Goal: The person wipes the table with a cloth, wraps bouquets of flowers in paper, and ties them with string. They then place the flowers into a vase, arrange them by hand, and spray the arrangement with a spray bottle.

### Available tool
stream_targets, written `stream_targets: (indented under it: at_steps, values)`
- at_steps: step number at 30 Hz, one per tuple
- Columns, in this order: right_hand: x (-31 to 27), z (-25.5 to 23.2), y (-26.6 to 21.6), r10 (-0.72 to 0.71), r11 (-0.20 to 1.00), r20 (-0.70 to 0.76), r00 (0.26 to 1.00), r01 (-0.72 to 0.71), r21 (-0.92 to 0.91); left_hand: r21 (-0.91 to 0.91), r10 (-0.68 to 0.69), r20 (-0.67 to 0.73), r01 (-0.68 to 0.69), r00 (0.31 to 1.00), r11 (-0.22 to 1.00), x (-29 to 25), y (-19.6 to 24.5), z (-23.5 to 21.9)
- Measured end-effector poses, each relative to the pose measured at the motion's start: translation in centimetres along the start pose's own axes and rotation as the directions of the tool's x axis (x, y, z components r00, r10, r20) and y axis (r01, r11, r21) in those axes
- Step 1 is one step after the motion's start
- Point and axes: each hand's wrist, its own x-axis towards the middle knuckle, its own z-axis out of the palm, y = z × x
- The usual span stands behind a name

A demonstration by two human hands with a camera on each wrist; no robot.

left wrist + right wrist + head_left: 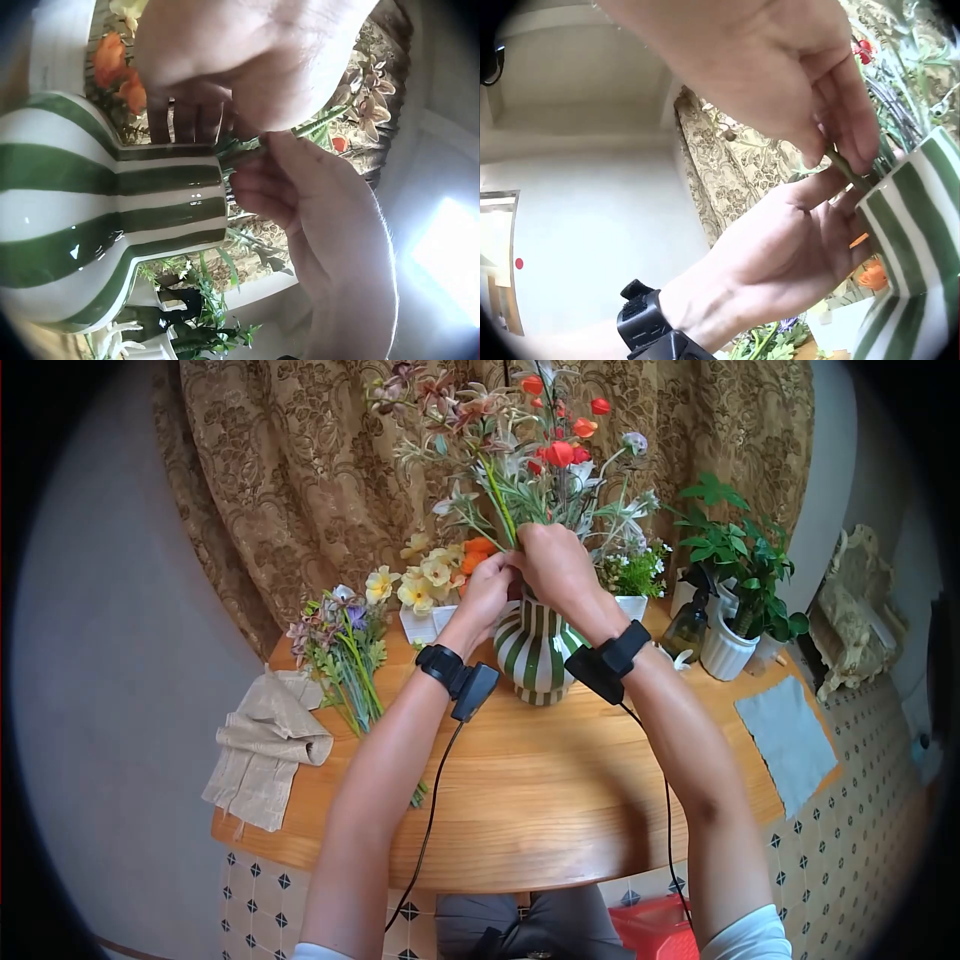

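A green-and-white striped vase (533, 660) stands on the wooden table, filled with mixed flowers. My right hand (565, 565) pinches a thick green flower stem (845, 166) just above the vase mouth, as the right wrist view shows. Close beside it, my left hand (487, 598) has its thumb and fingers about the same stem, with some fingers reaching behind the vase neck (172, 187). The stem slants up left toward brownish-pink blooms (480, 405). Red flowers (560, 454) rise from the vase's middle. The stem's lower end is hidden inside the vase.
Left of the vase lies a bunch of flowers (345, 650) beside a crumpled beige cloth (265, 745). Yellow flowers (430, 580) in white pots stand behind. Toward the right are a white potted plant (728, 650), a dark spray bottle (688, 622) and a grey-blue cloth (790, 745).
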Motion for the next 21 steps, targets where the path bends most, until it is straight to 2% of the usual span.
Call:
stream_targets:
  at_steps: [3, 5, 8, 10, 12, 14, 16, 18, 20, 21]
  values:
    - [-0.3, 0.5, 0.3, -0.023, 1.000, -0.058, 0.998, 0.022, -0.014, -0.083, 0.004, -0.032, -0.007, 0.999, 0.997, -0.3, 0.4, 0.6]
    - [-0.7, 0.5, 0.4, -0.019, 1.000, -0.103, 0.994, 0.016, -0.022, -0.103, 0.001, 0.032, 0.003, 0.999, 0.995, -0.1, 0.1, 0.0]
    - [-1.9, 0.5, 0.6, 0.024, 0.999, -0.051, 0.998, -0.025, -0.025, -0.063, -0.012, 0.099, 0.018, 0.995, 0.998, -0.3, -0.3, -0.9]
    - [-3.1, -0.3, 0.8, 0.000, 0.999, -0.008, 1.000, 0.000, -0.052, -0.030, -0.028, 0.075, 0.031, 0.997, 0.999, -0.8, -0.5, -0.9]
    - [-4.9, -1.8, 0.5, 0.038, 0.986, -0.286, 0.958, 0.011, 0.166, 0.003, -0.042, 0.053, 0.042, 0.998, 0.999, -1.8, 0.2, -0.5]
    - [-6.5, -2.7, 0.8, 0.222, 0.946, -0.393, 0.893, -0.100, 0.308, -0.042, -0.029, 0.056, 0.031, 0.998, 0.999, -2.7, 0.7, 0.2]
    - [-7.9, -2.2, 2.7, 0.393, 0.879, -0.328, 0.859, -0.245, 0.409, 0.006, -0.030, 0.065, 0.030, 0.997, 1.000, -3.0, 1.3, 0.5]
    - [-8.0, 0.2, 4.4, 0.453, 0.848, -0.333, 0.827, -0.283, 0.449, 0.220, 0.075, -0.045, -0.063, 0.996, 0.974, -2.7, 1.7, 1.2]
    - [-6.9, 3.6, 7.0, 0.436, 0.793, -0.134, 0.890, -0.310, 0.525, 0.207, 0.098, -0.044, -0.087, 0.994, 0.974, -2.4, 1.5, 1.8]
    - [-5.9, 3.8, 7.2, 0.410, 0.619, 0.103, 0.906, -0.359, 0.698, 0.184, 0.119, -0.017, -0.114, 0.993, 0.976, -2.0, 0.9, 1.8]
